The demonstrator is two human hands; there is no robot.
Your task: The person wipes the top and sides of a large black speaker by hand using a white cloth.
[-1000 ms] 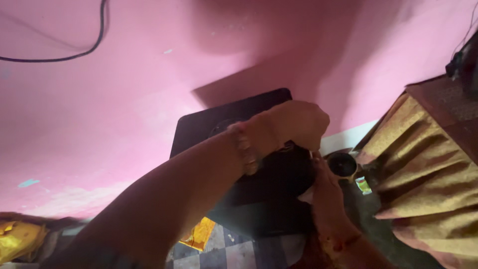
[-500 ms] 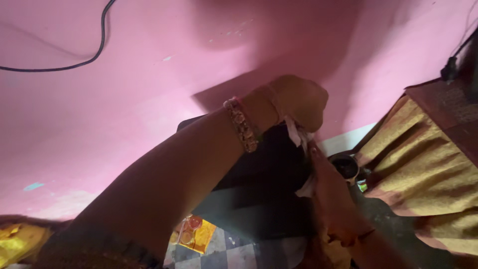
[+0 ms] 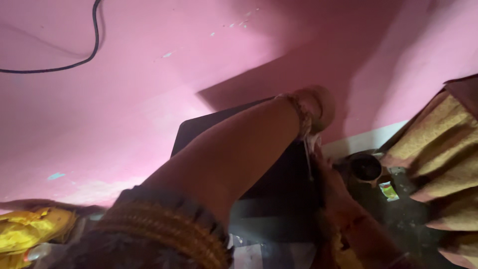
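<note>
Head view: left hand [image 3: 318, 107] raised before the pink wall [image 3: 149, 84], fingers closed on a white cloth strip [image 3: 308, 149] hanging to the right hand [image 3: 326, 172], its finger state unclear, above a black box [image 3: 269, 199]; small dark cup [image 3: 366, 167] nearby.

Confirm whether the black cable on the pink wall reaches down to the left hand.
No. The black cable stays near the top left, far from the left hand.
</note>
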